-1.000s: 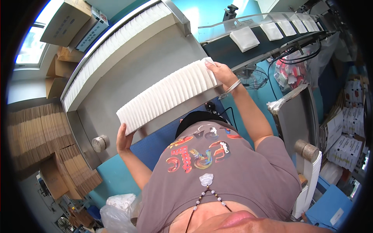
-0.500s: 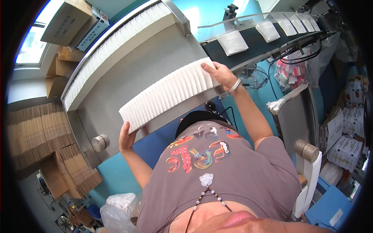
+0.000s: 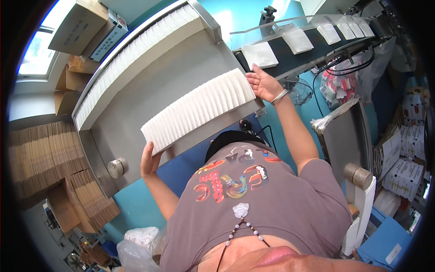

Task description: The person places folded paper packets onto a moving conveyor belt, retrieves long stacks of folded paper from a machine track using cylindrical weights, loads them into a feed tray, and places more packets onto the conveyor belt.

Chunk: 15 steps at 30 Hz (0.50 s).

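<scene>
A long row of white folded paper napkins (image 3: 199,109), packed on edge, lies along the front of the grey metal table (image 3: 158,68). My left hand (image 3: 149,162) grips the row's left end, its thumb showing at the near corner and the other fingers partly hidden. By the right end is my right hand (image 3: 266,85), open, fingers stretched toward the last napkins; whether they touch is hard to tell. Just beyond this hand, a white napkin stack (image 3: 260,55) rests at the end of the dark conveyor belt (image 3: 281,62).
More napkin stacks (image 3: 297,41) sit spaced along the belt, behind a clear guard. Another long napkin row (image 3: 136,45) lines the table's far edge. A round knob (image 3: 117,167) stands at the table's left. Flattened cardboard boxes (image 3: 47,149) are piled beyond it.
My right hand has loosened from the row's right end, its thumb lifting off and its fingers opening. The stacks on the belt have shifted left. My left hand stays at its end.
</scene>
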Motion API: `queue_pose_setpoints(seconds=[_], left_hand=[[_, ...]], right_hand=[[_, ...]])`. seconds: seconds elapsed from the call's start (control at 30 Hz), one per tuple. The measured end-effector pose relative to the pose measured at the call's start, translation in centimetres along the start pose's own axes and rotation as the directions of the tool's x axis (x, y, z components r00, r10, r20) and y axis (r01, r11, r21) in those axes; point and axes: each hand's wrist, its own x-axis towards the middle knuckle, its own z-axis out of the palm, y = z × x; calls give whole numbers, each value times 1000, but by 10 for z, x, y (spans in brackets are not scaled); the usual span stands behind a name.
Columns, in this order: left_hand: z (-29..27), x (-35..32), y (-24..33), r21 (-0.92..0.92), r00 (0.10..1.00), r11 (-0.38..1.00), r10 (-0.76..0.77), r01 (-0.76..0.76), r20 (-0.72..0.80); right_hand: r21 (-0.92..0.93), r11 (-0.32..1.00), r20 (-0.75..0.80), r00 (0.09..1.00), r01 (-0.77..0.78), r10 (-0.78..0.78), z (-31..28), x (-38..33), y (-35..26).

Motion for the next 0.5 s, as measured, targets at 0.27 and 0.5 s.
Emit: queue_pose_setpoints(seconds=[0.27,0.5], left_hand=[[6,2,1,20,1000,1000,-6,6,23],[9,2,-1,27,999,1000,-10,9,35]], right_hand=[[-418,885,53,979,203,-199,39,-21,10],[270,924,-138,961,271,-241,-6,17,-7]])
